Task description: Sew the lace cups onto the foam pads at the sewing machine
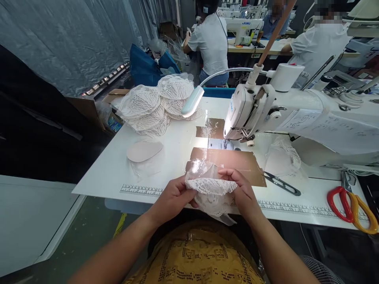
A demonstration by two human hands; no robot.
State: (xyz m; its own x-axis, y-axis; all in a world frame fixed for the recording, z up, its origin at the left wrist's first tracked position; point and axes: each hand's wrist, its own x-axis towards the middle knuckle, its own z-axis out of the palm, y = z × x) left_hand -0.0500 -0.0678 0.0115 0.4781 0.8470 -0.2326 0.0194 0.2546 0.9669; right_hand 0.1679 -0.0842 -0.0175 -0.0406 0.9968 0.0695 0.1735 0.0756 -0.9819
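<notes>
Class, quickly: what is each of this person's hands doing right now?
Left hand: closed on the left edge of the white lace piece.
Right hand: closed on the same piece's right edge.

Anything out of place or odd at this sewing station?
The scissors sit at the white tabletop's right front corner, orange handle seemingly overhanging the edge, so they might get knocked off. No spill or damage stands out.

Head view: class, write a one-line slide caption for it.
Left hand and right hand hold white lace near a sewing machine, scissors lying to the right.
</notes>
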